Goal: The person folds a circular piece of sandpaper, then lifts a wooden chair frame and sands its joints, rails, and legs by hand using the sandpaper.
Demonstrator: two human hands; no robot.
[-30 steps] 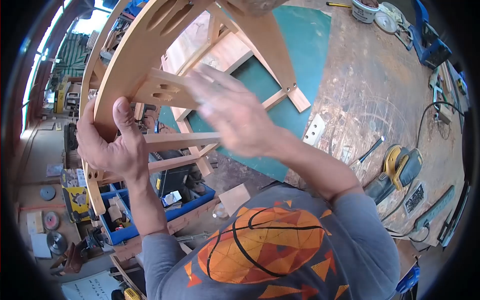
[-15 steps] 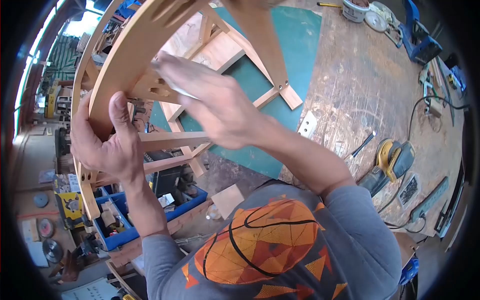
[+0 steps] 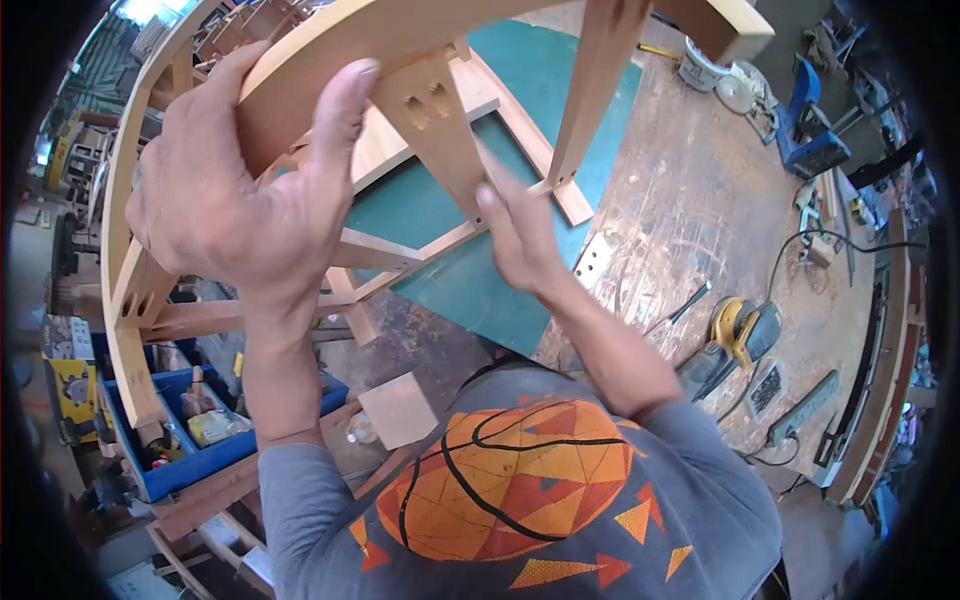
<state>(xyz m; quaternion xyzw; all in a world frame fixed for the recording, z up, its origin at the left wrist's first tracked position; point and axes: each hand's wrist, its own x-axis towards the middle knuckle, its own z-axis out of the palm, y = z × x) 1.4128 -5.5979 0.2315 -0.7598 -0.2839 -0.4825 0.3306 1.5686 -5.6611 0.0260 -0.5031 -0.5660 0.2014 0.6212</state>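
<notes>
One wooden frame (image 3: 437, 140), one sander (image 3: 746, 330), one bucket (image 3: 699, 69)

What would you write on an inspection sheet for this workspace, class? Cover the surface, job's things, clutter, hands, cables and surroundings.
Surface: scuffed, stained workbench, partly covered by a green sheet.
Job's things: wooden frame with a curved rail and a slat with two slots.
Clutter: yellow-and-grey sander, bucket and power strip on the workbench.
Left hand: clasping the curved rail.
Right hand: partly blurred, at the slat's lower part; cannot tell whether it holds anything.
Cables: black cable across the workbench's right side.
Surroundings: blue divided tray of mixed items, left.
Other people: nothing seen.
</notes>
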